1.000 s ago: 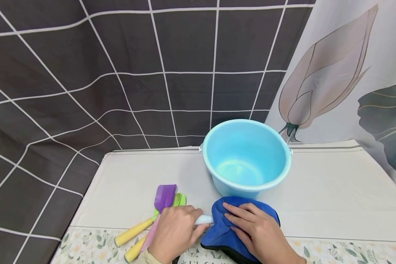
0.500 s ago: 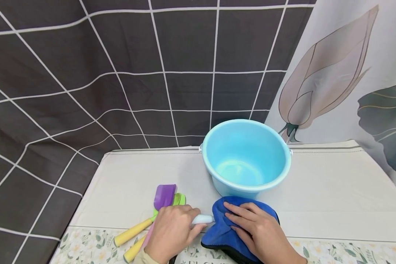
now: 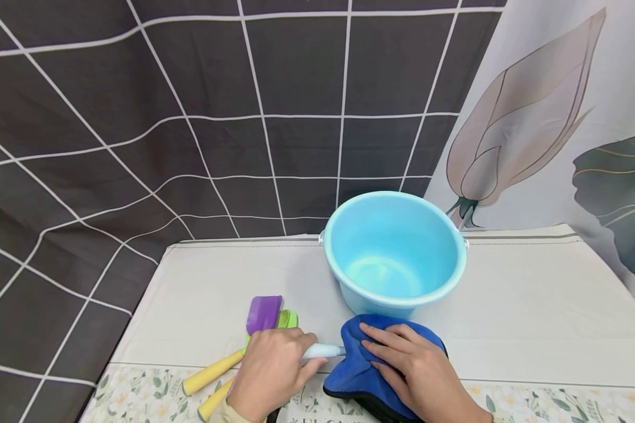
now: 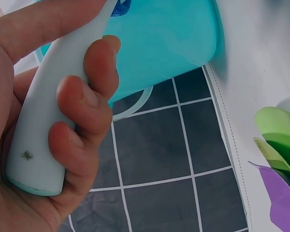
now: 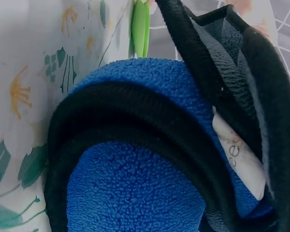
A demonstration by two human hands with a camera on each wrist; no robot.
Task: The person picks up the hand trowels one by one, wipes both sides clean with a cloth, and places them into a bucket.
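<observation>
The left hand's (image 3: 272, 369) fingers curl round a pale blue handle (image 3: 321, 351), whose far end disappears at the blue cloth (image 3: 351, 367). The right hand's (image 3: 415, 370) fingers lie slightly spread over that cloth, on the table (image 3: 524, 305) just in front of the light blue bucket (image 3: 386, 296). Beyond the left hand lie a purple scraper (image 3: 264, 314), something green (image 3: 287, 319) and two yellow handles (image 3: 211, 374).

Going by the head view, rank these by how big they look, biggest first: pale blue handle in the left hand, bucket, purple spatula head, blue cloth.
1. Light blue bucket
2. Blue cloth, partly under the right hand
3. Purple spatula head
4. Pale blue handle, counting only what shows outside the left hand
</observation>
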